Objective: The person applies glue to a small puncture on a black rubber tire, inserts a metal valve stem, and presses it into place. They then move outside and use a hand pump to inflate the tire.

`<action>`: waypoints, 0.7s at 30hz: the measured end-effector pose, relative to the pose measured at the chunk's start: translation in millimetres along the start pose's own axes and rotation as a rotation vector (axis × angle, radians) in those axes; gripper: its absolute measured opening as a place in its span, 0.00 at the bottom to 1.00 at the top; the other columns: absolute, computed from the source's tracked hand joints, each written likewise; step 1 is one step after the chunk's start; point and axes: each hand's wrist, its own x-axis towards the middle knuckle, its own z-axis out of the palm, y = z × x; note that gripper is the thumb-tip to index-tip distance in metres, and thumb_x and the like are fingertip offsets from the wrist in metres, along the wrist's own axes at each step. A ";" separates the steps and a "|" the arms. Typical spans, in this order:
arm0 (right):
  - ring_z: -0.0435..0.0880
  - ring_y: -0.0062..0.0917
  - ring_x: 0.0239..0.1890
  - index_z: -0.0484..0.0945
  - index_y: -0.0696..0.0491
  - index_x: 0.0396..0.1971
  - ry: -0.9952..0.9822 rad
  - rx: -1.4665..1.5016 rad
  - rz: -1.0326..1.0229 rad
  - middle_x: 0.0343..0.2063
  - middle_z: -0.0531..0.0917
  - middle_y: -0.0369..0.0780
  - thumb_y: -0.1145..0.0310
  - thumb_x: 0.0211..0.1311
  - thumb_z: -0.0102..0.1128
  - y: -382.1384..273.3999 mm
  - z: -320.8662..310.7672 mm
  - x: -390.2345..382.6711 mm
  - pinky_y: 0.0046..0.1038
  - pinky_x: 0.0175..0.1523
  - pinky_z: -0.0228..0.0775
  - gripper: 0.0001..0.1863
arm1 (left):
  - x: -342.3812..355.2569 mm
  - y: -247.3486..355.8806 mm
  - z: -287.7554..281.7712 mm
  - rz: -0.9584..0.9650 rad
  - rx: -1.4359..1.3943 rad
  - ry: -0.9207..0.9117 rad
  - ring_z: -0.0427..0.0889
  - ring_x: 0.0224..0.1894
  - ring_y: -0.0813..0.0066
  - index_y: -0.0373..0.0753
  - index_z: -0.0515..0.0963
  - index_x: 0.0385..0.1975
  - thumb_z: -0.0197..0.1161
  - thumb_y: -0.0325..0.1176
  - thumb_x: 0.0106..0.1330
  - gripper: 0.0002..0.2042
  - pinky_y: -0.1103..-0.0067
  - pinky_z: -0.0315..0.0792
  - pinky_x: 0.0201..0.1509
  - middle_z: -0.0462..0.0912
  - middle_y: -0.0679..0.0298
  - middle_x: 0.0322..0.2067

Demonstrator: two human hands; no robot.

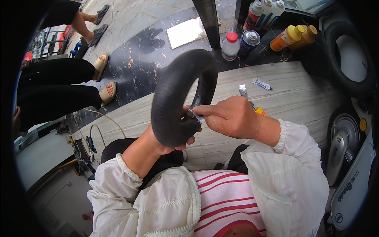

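My left hand (160, 142) grips a black rubber inner tube (169, 87) from behind and below, holding it raised in front of me. My right hand (237, 118) has its index finger extended onto the tube's inner side, at a small whitish, shiny patch (197, 115) near a metal piece that looks like the valve. Its other fingers are curled; what they hold, if anything, is hidden. On the pale ledge beyond lie a small tube (262, 84), a silver strip (242, 91) and a yellow-handled tool (259, 110), partly behind my right hand.
Bottles and cans (251, 41) stand at the back right beside a white board (185, 32). A tyre (347, 87) and a scooter (347, 189) are on the right. Two people's legs (59, 91) are at the left, near hoses and cords (94, 130).
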 end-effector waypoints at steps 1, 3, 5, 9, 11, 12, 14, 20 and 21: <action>0.81 0.21 0.20 0.70 0.51 0.22 -0.050 -0.020 0.014 0.38 0.84 0.34 0.71 0.45 0.64 1.9 -1.2 -0.9 0.23 0.19 0.69 0.09 | 0.9 -2.4 2.5 0.024 0.103 0.036 0.78 0.19 0.69 0.38 0.69 0.51 0.53 0.40 0.69 0.16 0.82 0.67 0.09 0.79 0.55 0.32; 0.81 0.21 0.21 0.70 0.50 0.27 -0.065 -0.047 0.065 0.36 0.83 0.33 0.71 0.46 0.64 6.9 -0.7 -1.2 0.24 0.19 0.69 0.10 | 2.7 -5.9 6.2 0.071 0.308 0.113 0.76 0.17 0.76 0.39 0.69 0.53 0.55 0.34 0.68 0.15 0.85 0.66 0.10 0.78 0.59 0.32; 0.82 0.23 0.23 0.71 0.50 0.35 -0.096 -0.009 0.117 0.31 0.81 0.33 0.72 0.46 0.64 5.9 -2.7 1.5 0.26 0.19 0.69 0.15 | 4.0 -6.0 7.3 0.072 0.305 0.151 0.76 0.17 0.78 0.39 0.69 0.52 0.57 0.30 0.66 0.15 0.86 0.64 0.10 0.78 0.60 0.32; 0.82 0.25 0.24 0.72 0.50 0.31 -0.236 0.150 0.109 0.29 0.79 0.32 0.73 0.46 0.63 3.8 -5.1 5.1 0.28 0.20 0.69 0.12 | 5.7 -9.4 3.4 0.048 0.358 0.160 0.75 0.17 0.79 0.38 0.71 0.49 0.59 0.28 0.64 0.14 0.87 0.63 0.11 0.77 0.62 0.31; 0.82 0.25 0.24 0.72 0.50 0.29 -0.388 0.121 0.103 0.29 0.79 0.32 0.73 0.46 0.63 5.9 -11.0 3.8 0.28 0.20 0.69 0.10 | 4.0 -9.4 6.1 0.015 0.280 0.134 0.74 0.16 0.80 0.38 0.72 0.49 0.60 0.27 0.63 0.14 0.87 0.62 0.11 0.77 0.64 0.30; 0.82 0.25 0.24 0.72 0.50 0.28 -0.352 0.133 0.068 0.29 0.79 0.32 0.73 0.46 0.63 5.7 -13.3 3.3 0.28 0.20 0.69 0.09 | 2.8 -9.2 7.5 0.000 0.240 0.123 0.74 0.16 0.81 0.38 0.73 0.49 0.61 0.26 0.62 0.15 0.87 0.62 0.11 0.77 0.64 0.29; 0.82 0.25 0.23 0.73 0.50 0.26 -0.281 0.157 -0.003 0.28 0.80 0.31 0.73 0.46 0.62 3.6 -16.7 1.4 0.27 0.20 0.68 0.08 | 0.4 -8.8 9.0 0.067 0.365 0.170 0.74 0.15 0.81 0.37 0.72 0.50 0.61 0.26 0.62 0.15 0.87 0.62 0.11 0.76 0.65 0.28; 0.78 0.20 0.17 0.69 0.49 0.17 -0.098 0.029 -0.059 0.38 0.86 0.38 0.74 0.41 0.64 5.7 -13.0 -6.6 0.20 0.17 0.63 0.10 | 3.0 -2.4 8.6 0.057 0.369 0.132 0.74 0.14 0.79 0.33 0.69 0.53 0.59 0.27 0.64 0.18 0.86 0.62 0.07 0.78 0.62 0.28; 0.78 0.20 0.17 0.69 0.49 0.17 -0.080 -0.006 -0.052 0.38 0.86 0.38 0.74 0.40 0.64 6.1 -10.5 -4.6 0.20 0.17 0.63 0.11 | 1.7 -1.3 9.4 0.038 0.295 0.113 0.74 0.14 0.79 0.33 0.69 0.53 0.58 0.28 0.65 0.17 0.86 0.62 0.07 0.78 0.61 0.28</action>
